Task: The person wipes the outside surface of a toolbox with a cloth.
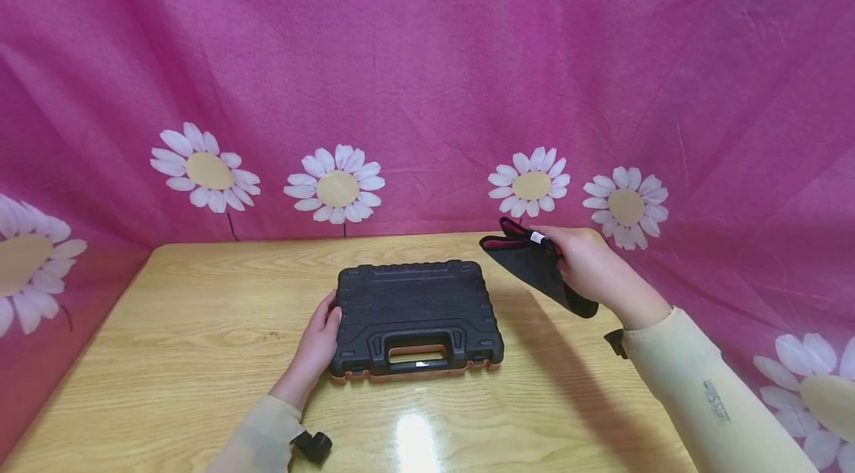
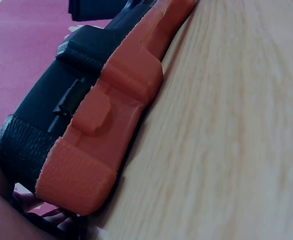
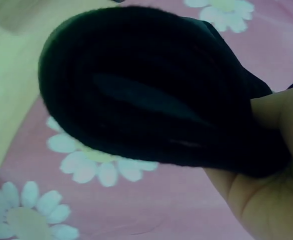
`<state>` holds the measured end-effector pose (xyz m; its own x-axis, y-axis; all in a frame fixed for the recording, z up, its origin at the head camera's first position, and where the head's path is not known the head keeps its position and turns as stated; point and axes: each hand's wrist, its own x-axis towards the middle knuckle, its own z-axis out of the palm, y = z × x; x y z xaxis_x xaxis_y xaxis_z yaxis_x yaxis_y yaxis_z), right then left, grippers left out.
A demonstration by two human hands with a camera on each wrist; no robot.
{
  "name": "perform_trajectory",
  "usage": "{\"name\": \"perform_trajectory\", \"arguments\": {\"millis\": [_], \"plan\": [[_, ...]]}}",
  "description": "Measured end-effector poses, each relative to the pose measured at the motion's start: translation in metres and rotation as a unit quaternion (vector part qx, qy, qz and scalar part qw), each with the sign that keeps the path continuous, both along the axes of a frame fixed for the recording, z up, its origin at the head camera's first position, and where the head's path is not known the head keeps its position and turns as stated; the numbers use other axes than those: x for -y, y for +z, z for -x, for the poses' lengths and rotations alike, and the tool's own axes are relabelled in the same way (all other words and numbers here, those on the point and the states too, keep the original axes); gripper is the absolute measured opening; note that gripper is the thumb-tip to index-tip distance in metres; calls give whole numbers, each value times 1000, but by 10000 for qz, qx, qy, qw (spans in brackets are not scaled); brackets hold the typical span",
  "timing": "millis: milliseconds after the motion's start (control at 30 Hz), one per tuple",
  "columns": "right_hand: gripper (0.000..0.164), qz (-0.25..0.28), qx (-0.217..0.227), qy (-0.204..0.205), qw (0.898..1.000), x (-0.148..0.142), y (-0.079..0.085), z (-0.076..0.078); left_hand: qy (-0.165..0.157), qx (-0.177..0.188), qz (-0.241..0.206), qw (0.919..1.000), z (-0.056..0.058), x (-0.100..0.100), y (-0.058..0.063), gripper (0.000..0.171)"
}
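A closed tool case (image 1: 414, 302), black on top and orange below, lies on the wooden table with its handle (image 1: 419, 348) towards me. My left hand (image 1: 318, 343) grips its left side. In the left wrist view, that hand's fingers curl at the corner of the orange lower shell (image 2: 81, 175). Raised to the right of the case, my right hand (image 1: 591, 265) pinches a folded piece of black fabric (image 1: 534, 265) with pink inside and a white label. Up close in the right wrist view, the black fabric (image 3: 136, 90) forms a rounded loop, its inside too dark to make out.
The light wooden table (image 1: 220, 332) extends on both sides of the case. A pink cloth (image 1: 427, 72) with white daisies hangs behind the table and at both sides. Dark wrist mounts (image 1: 312, 447) sit on the sleeves.
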<state>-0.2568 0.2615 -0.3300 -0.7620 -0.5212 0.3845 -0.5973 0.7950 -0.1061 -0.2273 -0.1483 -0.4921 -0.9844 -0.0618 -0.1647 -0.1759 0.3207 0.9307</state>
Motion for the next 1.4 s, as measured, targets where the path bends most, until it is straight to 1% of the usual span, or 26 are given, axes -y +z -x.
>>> {"name": "perform_trajectory", "arguments": {"millis": [233, 300, 367, 433, 533, 600, 667, 733, 800, 900, 1000, 1067, 1167, 1333, 1400], "plan": [[51, -125, 496, -408, 9979, -17, -16, 21, 56, 72, -57, 9999, 1, -1, -1, 55], [49, -146, 558, -503, 9971, -22, -21, 27, 72, 92, -65, 9999, 0, -2, -1, 55], [47, -145, 521, -539, 9971, -26, -27, 32, 80, 100, -57, 9999, 0, -2, -1, 56], [46, -187, 322, -529, 9979, -28, -34, 36, 84, 101, -48, 9999, 0, -2, -1, 55], [45, -267, 298, -483, 9980, -27, -46, 39, 89, 121, -47, 9999, 0, -3, 0, 56], [44, -353, 433, -462, 9974, -23, -55, 38, 87, 126, -45, 9999, 0, -2, 0, 56], [43, -383, 737, -444, 9956, -16, -64, 35, 72, 131, -47, 9999, 1, -2, 0, 56], [47, -343, 968, -358, 9941, -9, -71, 31, 50, 107, -42, 9999, 1, -1, 0, 56], [49, -372, 1109, -245, 9928, -1, -79, 26, 38, 62, -24, 10000, 0, -1, -1, 56], [47, -538, 1196, -67, 9913, 8, -88, 20, 37, 27, -39, 10000, 0, -1, -1, 57], [37, -857, 1127, 28, 9899, 15, -96, 14, 52, 1, -55, 10000, 0, -1, -1, 57], [35, -1031, 1137, 44, 9881, 18, -100, 11, 61, 26, -68, 10000, 0, 0, -1, 57], [36, -1251, 1235, 28, 9844, 23, -106, 6, 69, 24, -16, 10000, 0, 0, -1, 56], [41, -1562, 1801, -231, 9709, 29, -113, -3, 43, -45, 80, 9999, -1, 0, 0, 56], [44, -1580, 2065, -374, 9649, 32, -115, -8, 32, -59, 103, 9999, -1, -1, 0, 56]]}}
